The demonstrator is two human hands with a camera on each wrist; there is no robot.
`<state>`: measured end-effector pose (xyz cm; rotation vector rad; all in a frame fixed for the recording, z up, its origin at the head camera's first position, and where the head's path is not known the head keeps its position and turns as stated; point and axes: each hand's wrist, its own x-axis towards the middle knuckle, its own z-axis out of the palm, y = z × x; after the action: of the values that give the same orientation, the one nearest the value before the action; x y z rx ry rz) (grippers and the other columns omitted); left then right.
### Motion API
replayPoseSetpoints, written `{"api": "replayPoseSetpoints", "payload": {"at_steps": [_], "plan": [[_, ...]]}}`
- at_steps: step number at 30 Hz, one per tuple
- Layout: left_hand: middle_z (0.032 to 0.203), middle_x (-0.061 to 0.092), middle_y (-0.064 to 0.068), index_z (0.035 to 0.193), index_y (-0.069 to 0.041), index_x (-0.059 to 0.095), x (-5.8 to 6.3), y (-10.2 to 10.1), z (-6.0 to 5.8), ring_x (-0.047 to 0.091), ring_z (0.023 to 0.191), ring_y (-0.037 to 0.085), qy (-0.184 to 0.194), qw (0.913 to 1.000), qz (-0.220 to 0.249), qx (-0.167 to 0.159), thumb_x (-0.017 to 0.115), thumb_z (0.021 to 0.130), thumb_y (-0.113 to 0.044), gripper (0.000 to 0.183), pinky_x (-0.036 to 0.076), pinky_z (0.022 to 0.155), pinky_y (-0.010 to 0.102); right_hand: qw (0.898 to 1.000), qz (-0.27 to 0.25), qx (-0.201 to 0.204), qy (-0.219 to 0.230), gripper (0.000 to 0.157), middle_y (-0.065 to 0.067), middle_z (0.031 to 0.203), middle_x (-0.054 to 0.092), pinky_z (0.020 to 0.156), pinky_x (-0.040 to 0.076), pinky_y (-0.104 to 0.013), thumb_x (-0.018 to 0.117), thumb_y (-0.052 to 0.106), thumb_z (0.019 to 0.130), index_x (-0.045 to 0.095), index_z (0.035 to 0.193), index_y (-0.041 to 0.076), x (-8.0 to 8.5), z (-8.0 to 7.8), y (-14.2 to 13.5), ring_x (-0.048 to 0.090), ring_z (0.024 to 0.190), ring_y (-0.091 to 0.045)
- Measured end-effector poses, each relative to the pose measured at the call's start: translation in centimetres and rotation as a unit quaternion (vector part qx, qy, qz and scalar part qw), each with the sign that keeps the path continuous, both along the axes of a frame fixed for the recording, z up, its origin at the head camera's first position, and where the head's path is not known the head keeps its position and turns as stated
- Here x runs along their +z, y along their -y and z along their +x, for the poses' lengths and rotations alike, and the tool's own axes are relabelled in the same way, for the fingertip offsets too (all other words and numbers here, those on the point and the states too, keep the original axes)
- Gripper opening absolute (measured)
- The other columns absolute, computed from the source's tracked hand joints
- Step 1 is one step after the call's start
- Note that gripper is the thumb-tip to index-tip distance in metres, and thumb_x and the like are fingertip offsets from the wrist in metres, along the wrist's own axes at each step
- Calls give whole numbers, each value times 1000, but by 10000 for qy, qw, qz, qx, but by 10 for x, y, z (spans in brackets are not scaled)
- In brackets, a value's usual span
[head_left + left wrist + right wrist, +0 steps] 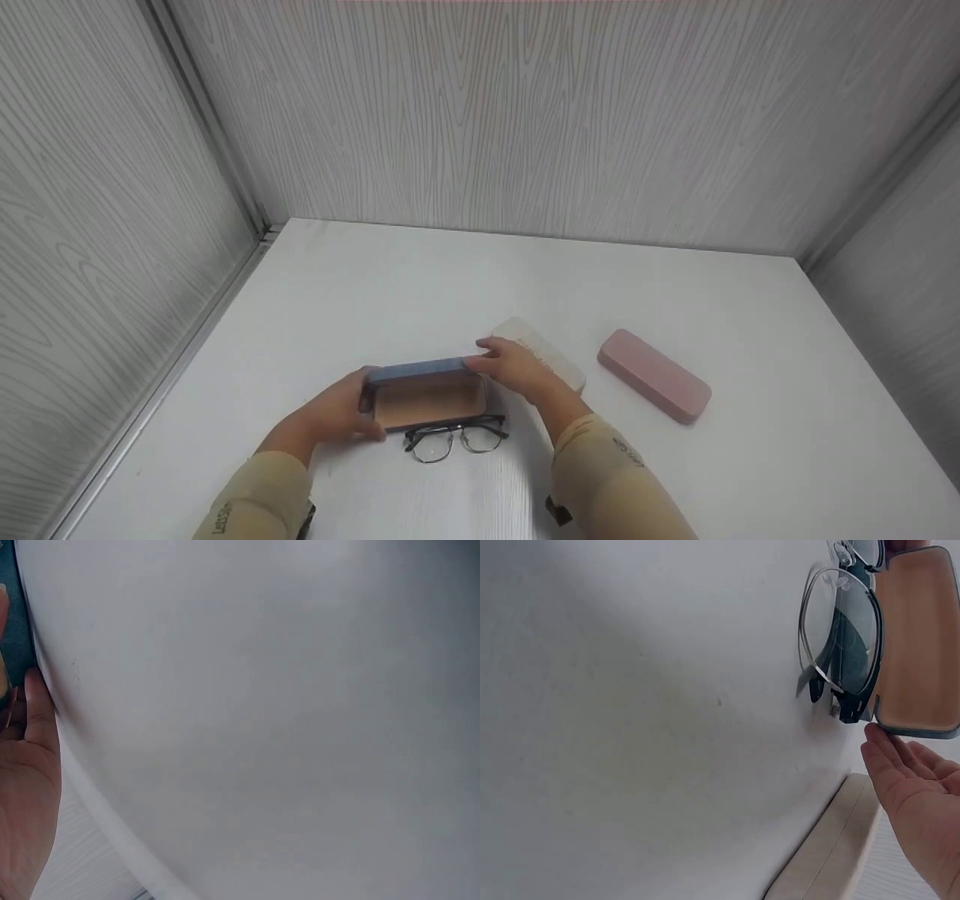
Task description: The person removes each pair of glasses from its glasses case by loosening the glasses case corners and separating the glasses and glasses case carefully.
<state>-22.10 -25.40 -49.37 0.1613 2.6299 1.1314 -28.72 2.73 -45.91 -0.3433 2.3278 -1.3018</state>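
Observation:
A blue glasses case (420, 367) stands with its lid raised, its peach lining (917, 645) showing. My left hand (341, 409) grips the case's left end, thumb low at the front and fingers behind. At the lid's right corner, my right hand (517, 367) touches the case with its fingertips; the right wrist view shows those fingers (889, 757) nearly straight against the end. A pair of glasses (457, 437) with dark upper rims lies at the front edge of the case, lenses toward me. Only the edge of the case (16, 622) and part of my left hand (30, 787) appear in the left wrist view.
A cream glasses case (536, 349) lies just behind my right hand and is partly covered by it. Farther right, a pink glasses case (654, 375) lies closed on the white table (390, 285). Grey wood-grain panels (487, 112) enclose the table's back and sides.

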Motion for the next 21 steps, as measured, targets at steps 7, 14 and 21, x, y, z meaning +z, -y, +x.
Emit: {"api": "replayPoseSetpoints", "payload": {"at_steps": [7, 14, 21], "plan": [[134, 43, 4, 136, -10, 36, -1, -2, -1, 36, 129, 25, -9, 10000, -38, 27, 86, 57, -18, 94, 27, 107, 41, 9987, 198, 454, -144, 59, -12, 138, 41, 104, 32, -43, 60, 33, 86, 41, 137, 9, -9, -2, -2, 35, 129, -28], [132, 45, 3, 135, -12, 38, -1, -2, 0, 36, 129, 23, -60, 9999, -35, -92, 86, 56, -19, 92, 26, 108, 41, 9994, -67, 289, 192, 71, -11, 143, 35, 106, 29, -42, 61, 49, 81, 42, 136, 10, -11, -1, -8, 30, 132, -26], [131, 46, 3, 134, -10, 38, 0, -2, -2, 38, 127, 21, -86, 9997, 101, -210, 86, 56, -18, 92, 29, 106, 38, 9983, -324, 144, 468, 71, -11, 141, 37, 104, 33, -40, 60, 49, 81, 43, 136, 8, -6, -1, -4, 35, 129, -26]]}}
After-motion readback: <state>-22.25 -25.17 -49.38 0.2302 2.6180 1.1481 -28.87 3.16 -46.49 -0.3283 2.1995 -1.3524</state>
